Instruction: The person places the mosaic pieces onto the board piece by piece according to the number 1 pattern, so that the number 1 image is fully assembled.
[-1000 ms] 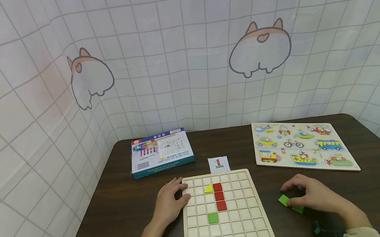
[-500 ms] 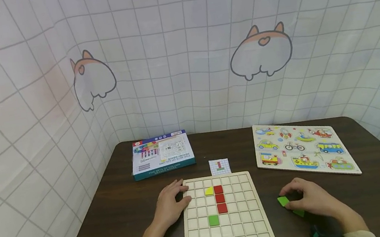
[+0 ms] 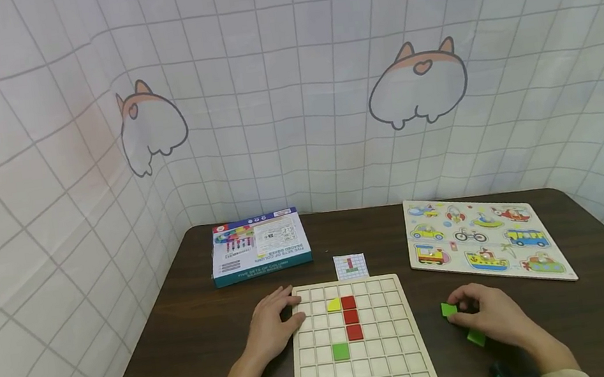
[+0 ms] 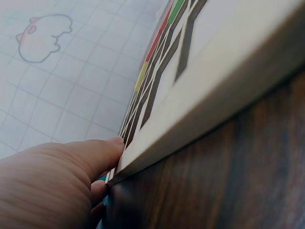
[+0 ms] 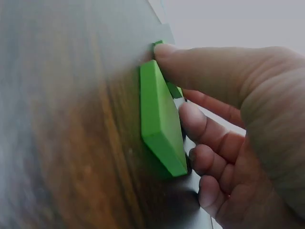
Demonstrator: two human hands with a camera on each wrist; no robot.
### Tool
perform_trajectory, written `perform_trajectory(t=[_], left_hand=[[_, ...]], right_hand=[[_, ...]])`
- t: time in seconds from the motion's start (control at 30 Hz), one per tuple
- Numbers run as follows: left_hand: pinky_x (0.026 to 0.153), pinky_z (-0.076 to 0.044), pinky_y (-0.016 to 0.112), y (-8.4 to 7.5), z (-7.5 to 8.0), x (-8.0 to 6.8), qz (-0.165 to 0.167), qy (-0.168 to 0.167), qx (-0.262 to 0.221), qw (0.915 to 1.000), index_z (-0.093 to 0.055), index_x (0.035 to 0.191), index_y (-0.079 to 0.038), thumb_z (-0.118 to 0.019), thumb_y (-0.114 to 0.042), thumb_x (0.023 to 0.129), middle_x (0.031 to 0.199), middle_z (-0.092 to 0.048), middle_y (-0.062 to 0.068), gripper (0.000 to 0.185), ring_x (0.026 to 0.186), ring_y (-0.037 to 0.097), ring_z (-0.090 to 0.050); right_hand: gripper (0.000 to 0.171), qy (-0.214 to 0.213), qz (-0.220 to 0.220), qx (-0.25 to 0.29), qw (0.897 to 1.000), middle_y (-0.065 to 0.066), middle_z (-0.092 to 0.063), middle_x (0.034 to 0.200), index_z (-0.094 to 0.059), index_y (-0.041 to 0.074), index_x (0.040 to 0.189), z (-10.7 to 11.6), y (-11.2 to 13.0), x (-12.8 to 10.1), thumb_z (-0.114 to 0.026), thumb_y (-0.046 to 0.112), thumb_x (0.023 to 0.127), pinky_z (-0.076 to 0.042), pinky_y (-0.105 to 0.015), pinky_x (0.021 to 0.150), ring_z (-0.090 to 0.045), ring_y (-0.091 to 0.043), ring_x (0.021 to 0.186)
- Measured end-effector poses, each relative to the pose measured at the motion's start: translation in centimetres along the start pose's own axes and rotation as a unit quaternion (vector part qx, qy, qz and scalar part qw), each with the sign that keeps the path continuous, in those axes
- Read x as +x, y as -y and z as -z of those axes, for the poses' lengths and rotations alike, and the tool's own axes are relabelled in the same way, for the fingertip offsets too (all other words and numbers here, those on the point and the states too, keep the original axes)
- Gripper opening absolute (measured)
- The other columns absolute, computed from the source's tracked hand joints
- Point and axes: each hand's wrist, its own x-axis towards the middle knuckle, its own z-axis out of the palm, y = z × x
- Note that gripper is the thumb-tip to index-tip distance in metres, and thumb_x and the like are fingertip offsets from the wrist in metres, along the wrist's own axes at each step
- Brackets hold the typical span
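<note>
A wooden grid board [image 3: 384,363] lies in front of me, holding a yellow tile [image 3: 332,304], a column of three red tiles [image 3: 350,317] and a green tile [image 3: 340,351]. My left hand [image 3: 285,314] rests flat against the board's left edge, fingers relaxed; the left wrist view shows the left hand [image 4: 62,181] touching the board's rim [image 4: 214,95]. To the right of the board, my right hand [image 3: 460,312] pinches a green tile [image 3: 449,309] at the tabletop. A second green tile [image 3: 476,338] lies beside the palm. In the right wrist view the thumb and fingers [image 5: 200,124] grip the green tile [image 5: 159,124].
A small pattern card [image 3: 350,266] lies just beyond the board. A blue boxed bead set [image 3: 258,244] sits at the back left, and a vehicle peg puzzle [image 3: 483,240] at the back right. A tiled cloth backdrop closes off the dark wooden table [image 3: 196,345].
My right hand has shifted slightly away from me with the green tile pinched in it. The left hand stays on the board's edge.
</note>
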Motion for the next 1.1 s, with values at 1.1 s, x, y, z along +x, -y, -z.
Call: perform_trajectory(t=[1.1], left_hand=[[0.113, -0.026, 0.06, 0.2, 0.0, 0.0, -0.006, 0.0, -0.002, 1.0, -0.071, 0.118, -0.012, -0.073, -0.025, 0.089, 0.142, -0.054, 0.008, 0.032, 0.138, 0.031, -0.041]], right_hand=[[0.018, -0.01, 0.03, -0.062, 0.998, 0.006, -0.059, 0.091, -0.071, 0.018, 0.094, -0.1, 1.0, 0.3, -0.08, 0.025, 0.08, -0.047, -0.034, 0.07, -0.053, -0.012, 0.08]])
